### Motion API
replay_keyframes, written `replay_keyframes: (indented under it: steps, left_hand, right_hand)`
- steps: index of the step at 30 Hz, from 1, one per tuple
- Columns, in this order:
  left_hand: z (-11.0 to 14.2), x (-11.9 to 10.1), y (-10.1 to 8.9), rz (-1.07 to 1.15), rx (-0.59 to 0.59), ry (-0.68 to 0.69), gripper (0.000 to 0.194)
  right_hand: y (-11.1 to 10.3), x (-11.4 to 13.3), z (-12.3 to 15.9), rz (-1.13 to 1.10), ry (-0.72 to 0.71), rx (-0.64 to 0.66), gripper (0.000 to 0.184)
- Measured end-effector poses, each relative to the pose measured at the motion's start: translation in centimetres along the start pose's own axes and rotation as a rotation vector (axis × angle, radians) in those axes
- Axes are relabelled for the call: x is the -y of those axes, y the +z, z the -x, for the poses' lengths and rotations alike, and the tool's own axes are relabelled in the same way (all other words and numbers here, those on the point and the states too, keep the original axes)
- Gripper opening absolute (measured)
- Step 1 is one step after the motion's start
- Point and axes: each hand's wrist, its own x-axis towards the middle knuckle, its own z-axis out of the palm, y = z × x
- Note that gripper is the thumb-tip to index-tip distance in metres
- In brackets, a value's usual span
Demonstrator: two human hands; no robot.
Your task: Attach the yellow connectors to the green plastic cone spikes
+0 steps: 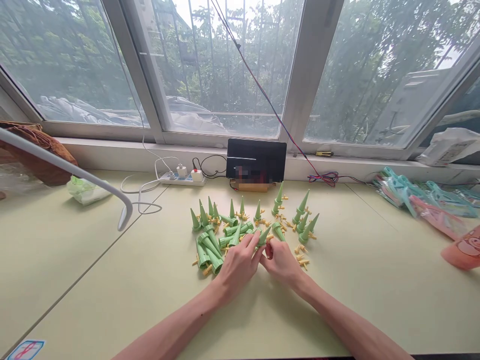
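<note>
My left hand (240,257) is closed around the base of a green plastic watering spike (264,236), whose pointed tip stands up. A small yellow valve (269,237) sticks out at the spike's right side, and the curled fingers of my right hand (284,262) close on it; their tips are partly hidden. To the left lies a heap of green spikes (212,245), some lying down and some upright. Further right and behind, other upright spikes (304,227) have yellow valves at their bases. Several loose yellow valves (302,257) lie right of my right hand.
A dark tablet (256,160) leans by the window sill behind the spikes. Left of it sit a power strip (183,180) with plugs and white cables. A white lamp arm (93,180) crosses the left side. Packaged goods (431,195) and a pink object (463,250) lie right.
</note>
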Motion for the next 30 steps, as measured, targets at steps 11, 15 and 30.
replay_keyframes:
  steps: [11,15,30]
  left_hand:
    - [0.1,0.2,0.2,-0.002,-0.024,0.028,0.041]
    - [0.0,0.2,0.2,-0.031,-0.034,0.048,0.04]
    - [0.0,0.6,0.0,-0.082,-0.027,0.111,0.043]
  right_hand:
    - [-0.1,0.2,-0.1,-0.054,0.002,0.009,0.026]
    - [0.0,0.0,0.0,-0.06,0.016,0.023,0.026]
    - [-1.7,1.5,-0.2,-0.093,0.009,0.154,0.031]
